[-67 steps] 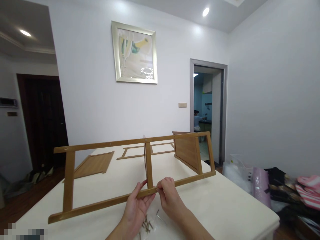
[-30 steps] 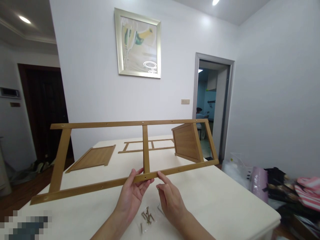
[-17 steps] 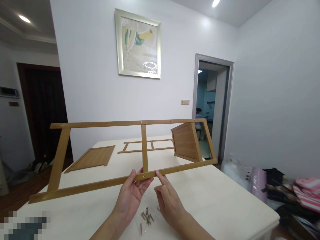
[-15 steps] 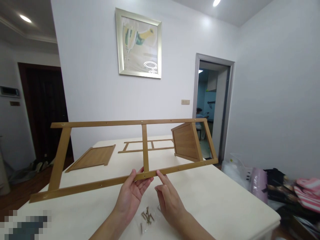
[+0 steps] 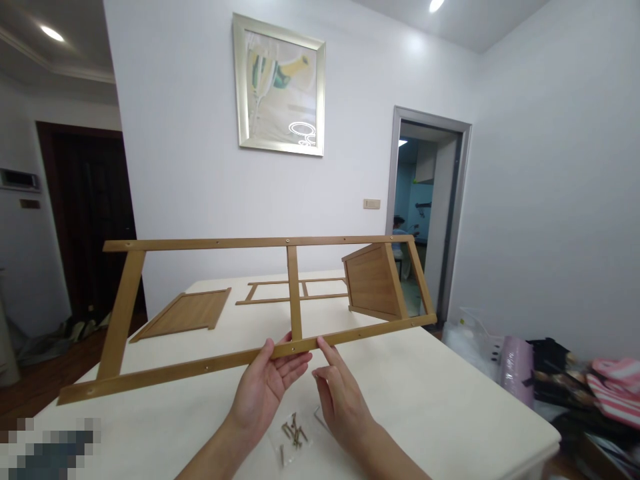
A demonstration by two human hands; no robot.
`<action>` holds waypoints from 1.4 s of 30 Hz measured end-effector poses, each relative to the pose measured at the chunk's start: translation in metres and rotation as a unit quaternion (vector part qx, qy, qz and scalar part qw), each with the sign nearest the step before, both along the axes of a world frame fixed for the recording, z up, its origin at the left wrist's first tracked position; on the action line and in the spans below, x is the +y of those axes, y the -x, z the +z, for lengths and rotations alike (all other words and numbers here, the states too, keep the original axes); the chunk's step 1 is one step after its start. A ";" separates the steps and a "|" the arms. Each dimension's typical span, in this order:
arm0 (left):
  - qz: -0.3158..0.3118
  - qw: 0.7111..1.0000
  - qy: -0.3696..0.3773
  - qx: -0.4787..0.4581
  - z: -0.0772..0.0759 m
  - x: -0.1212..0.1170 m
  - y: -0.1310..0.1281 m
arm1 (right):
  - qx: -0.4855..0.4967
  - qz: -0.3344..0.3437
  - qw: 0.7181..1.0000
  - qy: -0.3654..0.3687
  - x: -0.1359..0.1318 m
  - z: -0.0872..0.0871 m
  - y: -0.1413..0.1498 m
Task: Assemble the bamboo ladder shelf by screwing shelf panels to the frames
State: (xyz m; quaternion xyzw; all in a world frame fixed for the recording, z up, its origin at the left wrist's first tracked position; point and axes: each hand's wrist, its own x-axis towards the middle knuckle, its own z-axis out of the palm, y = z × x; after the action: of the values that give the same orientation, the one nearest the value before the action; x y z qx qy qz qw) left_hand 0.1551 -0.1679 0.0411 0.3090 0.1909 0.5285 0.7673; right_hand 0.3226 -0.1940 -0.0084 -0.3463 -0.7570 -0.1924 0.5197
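A ladder-shaped wooden frame [image 5: 293,293] is raised over the table, its near rail crossing in front of me. My left hand [image 5: 267,377] grips that rail from below near the middle crossbar, thumb in front and fingers behind. The index finger of my right hand [image 5: 340,390] touches the rail just right of the crossbar. Its thumb and other fingers are curled in a pinch; whatever they hold is too small to make out. A wooden panel [image 5: 373,283] stands joined to the frame's right end. Below my hands lie several screws [image 5: 295,430] on a clear plastic bag, and a thin metal hex key [image 5: 319,417] partly hidden by my right hand.
On the white table [image 5: 450,393], another wooden panel [image 5: 187,315] lies at the back left and a second ladder-shaped frame [image 5: 270,301] lies behind the raised one. Bags and clothes [image 5: 555,373] are piled beyond the table's right edge. A doorway [image 5: 425,213] opens at the back right.
The view and the frame have shifted very slightly. My right hand has moved a little to the right, showing more of the hex key. Both hands keep their pose.
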 end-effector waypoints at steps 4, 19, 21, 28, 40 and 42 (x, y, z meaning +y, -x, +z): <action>0.024 0.999 -0.006 0.024 0.000 -0.001 -0.001 | -0.003 -0.008 1.000 -0.001 0.000 0.001 -0.001; 0.042 0.998 -0.013 0.041 -0.006 0.000 -0.002 | 0.006 0.004 1.000 0.005 0.000 0.001 -0.001; 0.044 0.998 -0.015 0.042 -0.006 0.000 -0.003 | 0.005 0.004 1.000 0.008 0.001 0.000 -0.001; 0.044 0.998 -0.019 0.046 -0.004 -0.001 -0.003 | 0.001 0.000 1.000 0.010 0.000 -0.001 -0.001; 0.037 0.997 -0.036 0.049 -0.004 -0.002 -0.003 | -0.004 -0.009 1.000 0.008 0.001 -0.002 -0.001; 0.031 0.998 -0.039 0.050 -0.004 -0.002 -0.002 | -0.006 -0.010 1.000 0.011 0.001 -0.002 -0.001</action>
State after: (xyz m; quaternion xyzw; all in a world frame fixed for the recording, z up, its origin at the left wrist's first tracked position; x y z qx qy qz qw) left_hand 0.1574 -0.1699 0.0375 0.3584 0.2180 0.5426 0.7278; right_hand 0.3241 -0.1929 -0.0105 -0.3581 -0.7587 -0.1917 0.5093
